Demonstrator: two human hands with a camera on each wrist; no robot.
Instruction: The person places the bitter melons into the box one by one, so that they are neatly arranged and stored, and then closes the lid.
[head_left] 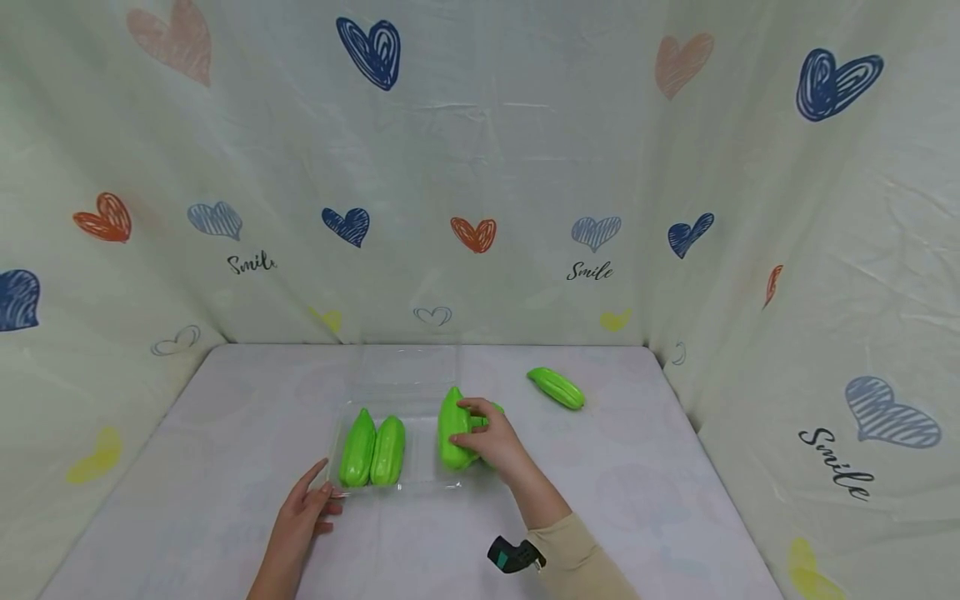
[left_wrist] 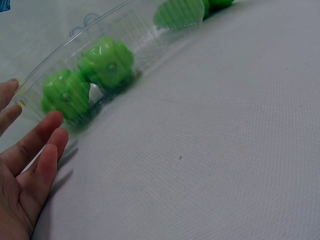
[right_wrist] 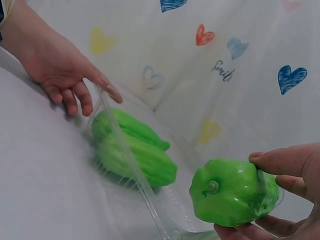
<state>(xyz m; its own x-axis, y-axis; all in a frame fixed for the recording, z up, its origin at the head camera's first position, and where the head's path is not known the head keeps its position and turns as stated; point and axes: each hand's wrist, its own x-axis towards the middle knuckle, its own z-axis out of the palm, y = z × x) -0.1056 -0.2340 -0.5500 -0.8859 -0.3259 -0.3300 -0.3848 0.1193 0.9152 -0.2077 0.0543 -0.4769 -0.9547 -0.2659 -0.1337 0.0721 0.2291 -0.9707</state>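
A clear plastic container (head_left: 420, 483) holds two green ridged toy vegetables (head_left: 358, 450) side by side in its left part. My right hand (head_left: 487, 433) grips a third ridged toy vegetable (right_wrist: 227, 192) between thumb and fingers, at the container's right side. Another green piece (head_left: 498, 408) shows partly behind that hand; most of it is hidden. At the container's front left corner, my left hand (head_left: 303, 504) touches the rim with its fingers fairly straight. In the left wrist view, the lower fingers (left_wrist: 37, 142) lie apart from the vegetables, outside the wall.
One more green toy vegetable (head_left: 557, 388) lies on the white-covered table (head_left: 600, 500) toward the back right. The container's transparent lid (head_left: 408, 367) stands open behind it. A curtain (head_left: 480, 167) printed with hearts surrounds the table on the back and sides.
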